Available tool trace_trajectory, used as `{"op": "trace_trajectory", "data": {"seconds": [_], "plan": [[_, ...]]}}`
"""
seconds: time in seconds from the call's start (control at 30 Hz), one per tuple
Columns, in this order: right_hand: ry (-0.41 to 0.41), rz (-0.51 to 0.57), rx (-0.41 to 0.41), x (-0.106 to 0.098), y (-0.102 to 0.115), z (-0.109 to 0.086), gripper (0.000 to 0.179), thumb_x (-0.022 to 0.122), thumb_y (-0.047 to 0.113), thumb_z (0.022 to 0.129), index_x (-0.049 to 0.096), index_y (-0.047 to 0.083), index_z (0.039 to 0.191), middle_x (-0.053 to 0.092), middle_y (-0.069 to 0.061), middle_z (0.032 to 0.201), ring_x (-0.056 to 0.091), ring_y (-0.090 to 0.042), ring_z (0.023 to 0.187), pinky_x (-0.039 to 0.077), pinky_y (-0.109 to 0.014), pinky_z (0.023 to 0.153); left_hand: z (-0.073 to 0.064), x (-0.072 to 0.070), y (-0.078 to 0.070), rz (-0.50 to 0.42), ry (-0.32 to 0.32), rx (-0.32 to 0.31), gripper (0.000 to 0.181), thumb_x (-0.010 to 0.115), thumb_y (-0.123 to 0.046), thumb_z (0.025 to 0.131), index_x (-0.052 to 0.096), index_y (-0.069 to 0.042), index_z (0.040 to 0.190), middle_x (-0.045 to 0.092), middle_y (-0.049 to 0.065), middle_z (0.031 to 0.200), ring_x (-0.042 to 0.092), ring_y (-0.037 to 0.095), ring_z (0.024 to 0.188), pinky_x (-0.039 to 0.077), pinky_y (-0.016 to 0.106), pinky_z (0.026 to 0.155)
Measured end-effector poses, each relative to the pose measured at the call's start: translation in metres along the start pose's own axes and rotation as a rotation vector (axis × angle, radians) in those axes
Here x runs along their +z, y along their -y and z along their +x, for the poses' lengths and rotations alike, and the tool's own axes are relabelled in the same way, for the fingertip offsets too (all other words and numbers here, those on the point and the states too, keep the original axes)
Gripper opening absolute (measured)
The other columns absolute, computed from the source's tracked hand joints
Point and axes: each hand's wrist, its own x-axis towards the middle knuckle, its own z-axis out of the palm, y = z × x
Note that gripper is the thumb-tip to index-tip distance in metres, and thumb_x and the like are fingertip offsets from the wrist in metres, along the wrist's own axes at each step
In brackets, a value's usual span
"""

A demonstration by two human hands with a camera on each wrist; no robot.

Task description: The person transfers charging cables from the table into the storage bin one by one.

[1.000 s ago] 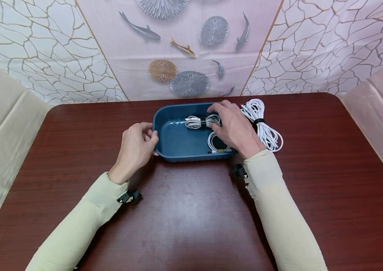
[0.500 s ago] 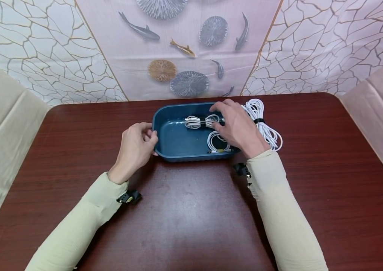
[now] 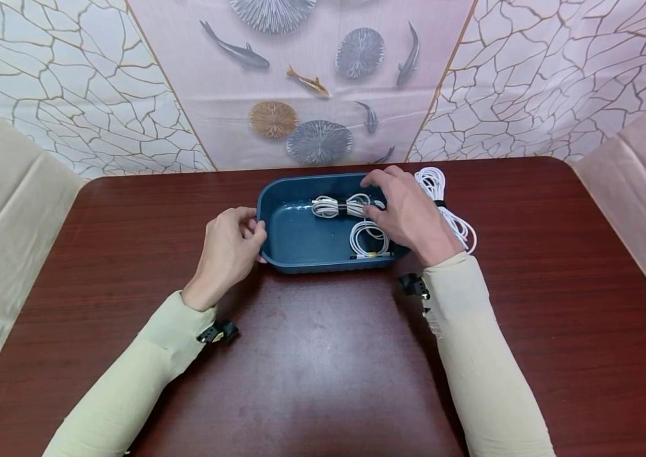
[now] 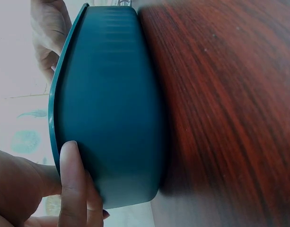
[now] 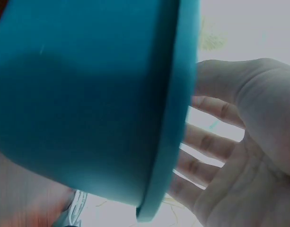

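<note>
A dark blue rectangular box (image 3: 300,236) stands near the far side of the table. My left hand (image 3: 230,244) pinches its left end wall, with fingers (image 4: 73,182) against the outside. Over the right end hovers my right hand (image 3: 408,212), its fingers spread and loosely bent; I see nothing held in it. Just left of its thumb lies a white cable bundle (image 3: 327,206) tied with a black band, inside the box. In front of that bundle, a round coiled white cable (image 3: 357,240) lies in the right half. The right wrist view hides the fingertips behind the box wall.
A larger white cable bundle (image 3: 457,225) with a black band lies on the reddish-brown table (image 3: 311,355), right of the box and partly behind my right hand. A patterned cloth backdrop (image 3: 323,82) rises behind the table's far edge.
My right hand has shifted a little to the right, away from the cable bundle in the box, uncovering more of the round coil. The left hand and the box have stayed in place.
</note>
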Motion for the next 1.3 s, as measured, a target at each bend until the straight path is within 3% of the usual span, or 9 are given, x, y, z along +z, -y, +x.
{"op": "trace_trajectory", "data": {"seconds": [0.27,0.67,1.3], "plan": [[0.02,0.02,0.033,-0.005,-0.002,-0.003,0.042,0.067,0.017,0.096,0.059,0.005,0.136,0.054,-0.018,0.142,0.05,-0.034,0.131,0.042,-0.052,0.117,0.0,-0.001,0.0,-0.002,0.001,-0.008,0.034,0.056,-0.014,0.101,0.064,0.007,0.126,0.068,0.012,0.087,0.067,0.012,0.05,0.059,0.019,0.054],[-0.026,0.027,0.013,-0.009,-0.006,-0.004,0.04,0.069,0.015,0.095,0.061,0.003,0.133,0.056,-0.018,0.14,0.052,-0.034,0.131,0.044,-0.051,0.115,0.0,0.0,-0.001,-0.003,-0.003,-0.012,0.033,0.056,-0.013,0.1,0.064,0.007,0.125,0.068,0.012,0.086,0.067,0.013,0.05,0.058,0.019,0.052],[-0.027,0.026,0.026,-0.019,-0.009,-0.008,0.04,0.069,0.016,0.095,0.061,0.001,0.132,0.055,-0.02,0.139,0.05,-0.035,0.128,0.042,-0.05,0.115,0.001,0.0,0.0,-0.006,-0.008,-0.005,0.033,0.055,-0.012,0.099,0.065,0.007,0.123,0.069,0.011,0.086,0.067,0.013,0.049,0.058,0.019,0.052]]}}
